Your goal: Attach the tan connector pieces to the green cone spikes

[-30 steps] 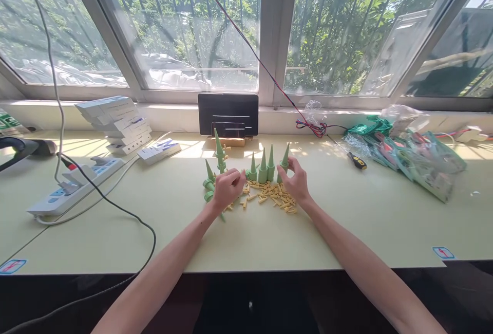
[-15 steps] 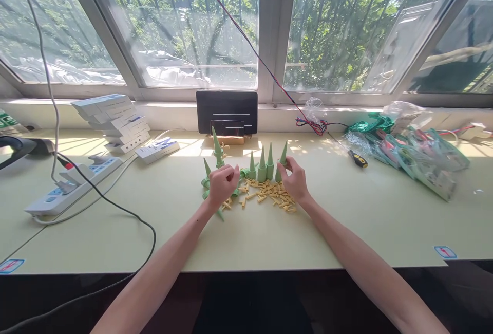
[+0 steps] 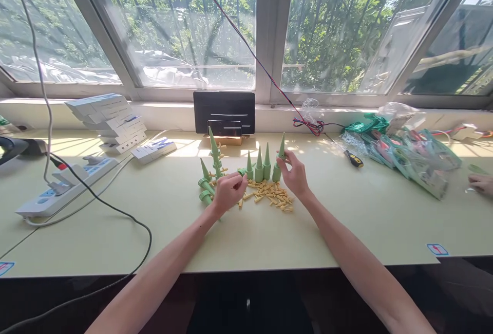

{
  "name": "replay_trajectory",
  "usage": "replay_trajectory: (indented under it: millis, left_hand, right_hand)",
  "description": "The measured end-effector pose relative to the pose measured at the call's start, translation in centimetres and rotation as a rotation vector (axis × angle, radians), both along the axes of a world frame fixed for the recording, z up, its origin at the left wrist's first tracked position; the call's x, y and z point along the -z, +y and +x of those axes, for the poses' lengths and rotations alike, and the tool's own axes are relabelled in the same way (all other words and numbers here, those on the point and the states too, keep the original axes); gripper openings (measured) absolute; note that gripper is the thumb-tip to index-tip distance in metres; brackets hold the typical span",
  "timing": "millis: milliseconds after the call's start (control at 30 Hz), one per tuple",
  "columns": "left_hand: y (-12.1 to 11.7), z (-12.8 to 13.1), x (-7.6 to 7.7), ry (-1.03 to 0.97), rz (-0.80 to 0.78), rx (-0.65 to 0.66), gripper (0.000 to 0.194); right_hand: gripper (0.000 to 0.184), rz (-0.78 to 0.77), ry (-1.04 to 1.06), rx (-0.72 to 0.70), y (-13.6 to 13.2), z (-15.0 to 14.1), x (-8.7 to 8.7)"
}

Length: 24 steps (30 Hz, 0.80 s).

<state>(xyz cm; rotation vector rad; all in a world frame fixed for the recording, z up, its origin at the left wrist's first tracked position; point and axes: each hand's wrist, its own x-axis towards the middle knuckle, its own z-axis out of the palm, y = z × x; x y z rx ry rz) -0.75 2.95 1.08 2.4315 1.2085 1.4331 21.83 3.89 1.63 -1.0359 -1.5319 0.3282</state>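
Note:
Several green cone-shaped plastic spikes [image 3: 263, 165] stand upright in a row at the middle of the pale table [image 3: 246, 236]. More green spikes [image 3: 206, 186] lie or lean to their left. A heap of small yellow pegs [image 3: 271, 195] is spread in front of the row. My left hand [image 3: 228, 191] is curled shut just left of the pegs, pinching something small that I cannot make out. My right hand [image 3: 295, 173] has its fingers closed round the rightmost green spike [image 3: 279, 158], which stands tilted.
A black tablet on a stand [image 3: 224, 117] sits behind the spikes. A white power strip [image 3: 61, 186] with black cable [image 3: 127, 216] lies left, stacked white boxes [image 3: 111, 121] behind it. A screwdriver [image 3: 352, 159] and bagged parts [image 3: 408, 154] lie right. Another person's hand [image 3: 481, 184] rests at the far right.
My left hand dipped towards the table and the pegs. My right hand shifted slightly up along the rightmost spike. Another person's hand came into view at the far right.

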Motion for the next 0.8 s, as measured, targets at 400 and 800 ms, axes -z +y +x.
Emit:
replay_trajectory:
  millis: [400, 800]
  left_hand:
    - [0.3, 0.1, 0.4, -0.061, 0.213, 0.117, 0.048]
    - [0.1, 0.2, 0.4, -0.068, 0.153, 0.1, 0.049]
  right_hand:
    - [0.026, 0.169, 0.036, 0.035, 0.5, 0.7, -1.1]
    - [0.027, 0.305, 0.014, 0.076, 1.1, 0.3, -2.2]
